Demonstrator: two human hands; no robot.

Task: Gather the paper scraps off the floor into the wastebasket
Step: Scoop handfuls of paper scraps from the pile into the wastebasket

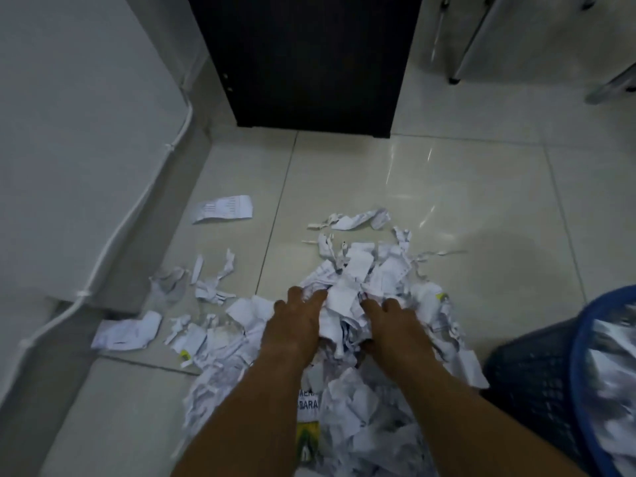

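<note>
**Trainee:** State the position of the load.

**Instructor:** The paper scraps (361,280) lie on the floor (481,201) in one heaped pile directly left of the wastebasket (530,383). The pile's edge reaches the basket's mesh wall or stops just short of it. Its long axis runs toward and away from the person, parallel to the wastebasket's left side.

**Trainee:** State the condition of the hands.

**Instructor:** Both are pressed into the top of the pile. The left hand (296,325) has its fingers spread and bent down over the paper. The right hand (392,325) has its fingers curled into the paper, thumb hidden. Together they clamp one clump between them. Whether that clump has left the pile cannot be told.

**Trainee:** Which relation governs the coming move?

**Instructor:** The wastebasket's opening lies to the right of the hands, and the right hand is the nearer one. The transfer is judged to be a short lift and a swing rightward over the blue rim (575,366).

**Trainee:** List obstructions and surroundings.

**Instructor:** Nothing stands between the hands and the rim. The rim sits higher than the pile, so the load must clear it, and loose pieces are likely to shed on the way. The wastebasket already holds pale crumpled material. A printed receipt strip (223,208) and a folded slip (127,333) lie well left of the wastebasket, beyond the pile. A dark cabinet (309,63) stands well beyond the wastebasket, to its left.
</note>
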